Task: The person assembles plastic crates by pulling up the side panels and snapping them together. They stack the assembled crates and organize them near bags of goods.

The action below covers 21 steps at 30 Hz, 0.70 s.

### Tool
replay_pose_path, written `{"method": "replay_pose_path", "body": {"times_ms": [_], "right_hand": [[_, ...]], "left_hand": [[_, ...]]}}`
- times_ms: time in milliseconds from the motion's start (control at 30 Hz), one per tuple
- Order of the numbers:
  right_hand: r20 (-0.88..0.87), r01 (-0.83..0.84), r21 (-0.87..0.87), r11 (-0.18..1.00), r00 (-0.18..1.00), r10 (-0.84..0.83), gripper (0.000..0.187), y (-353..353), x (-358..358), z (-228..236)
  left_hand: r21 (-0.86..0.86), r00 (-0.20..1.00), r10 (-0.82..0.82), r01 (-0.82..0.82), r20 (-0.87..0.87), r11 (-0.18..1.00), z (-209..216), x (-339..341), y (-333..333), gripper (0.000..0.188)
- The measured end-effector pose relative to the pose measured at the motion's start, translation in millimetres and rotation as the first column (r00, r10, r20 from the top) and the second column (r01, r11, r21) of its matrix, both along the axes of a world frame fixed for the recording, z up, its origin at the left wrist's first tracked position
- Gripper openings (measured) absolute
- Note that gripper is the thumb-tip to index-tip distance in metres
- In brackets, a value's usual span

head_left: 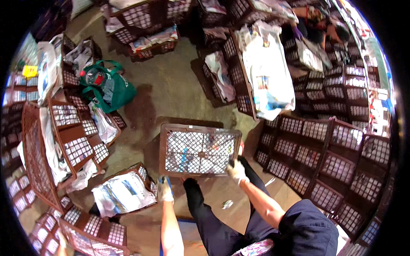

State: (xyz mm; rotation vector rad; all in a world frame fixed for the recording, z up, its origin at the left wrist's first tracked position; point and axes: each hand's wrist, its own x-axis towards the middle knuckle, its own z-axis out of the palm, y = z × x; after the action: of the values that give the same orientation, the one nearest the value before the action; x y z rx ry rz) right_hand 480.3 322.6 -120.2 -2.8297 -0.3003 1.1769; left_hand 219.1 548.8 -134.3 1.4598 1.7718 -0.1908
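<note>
A brown plastic crate (163, 149) with a lattice top lies on the floor in front of my feet. Printed sheets or bags show blurrily through its holes. My right hand (237, 172), in a pale glove with dark fingertips, is closed on the near right edge of this crate. Off the near left corner, apart from the crate, is my left hand (165, 190), gloved too. Its fingers are curled, and a blue strip shows along them; what it is I cannot make out. Left of that hand sits a low crate topped with a white printed bag (124, 194).
Stacked brown crates (324, 166) stand close on my right, more crates (77, 145) on my left. A green bag (117, 91) with a bottle (93, 77) rests at far left. White bags (267, 72) top a far-right stack. Another person's purple-gloved hand (297, 33) shows beyond.
</note>
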Motion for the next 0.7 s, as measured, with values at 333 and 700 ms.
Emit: {"method": "replay_pose_path", "body": {"times_ms": [333, 700], "right_hand": [[0.061, 0.446, 0.052, 0.894, 0.892, -0.448, 0.073, -40.4, 24.2, -101.3], [0.112, 0.397, 0.102, 0.912, 0.907, -0.407, 0.071, -60.4, 12.8, -139.6]], "left_hand": [[0.070, 0.937, -0.349, 0.350, -0.029, 0.934, -75.2, 50.2, 79.9, 0.070], [-0.293, 0.975, -0.051, 0.114, 0.215, 0.949, -136.8, 35.0, 89.2, 0.044]]}}
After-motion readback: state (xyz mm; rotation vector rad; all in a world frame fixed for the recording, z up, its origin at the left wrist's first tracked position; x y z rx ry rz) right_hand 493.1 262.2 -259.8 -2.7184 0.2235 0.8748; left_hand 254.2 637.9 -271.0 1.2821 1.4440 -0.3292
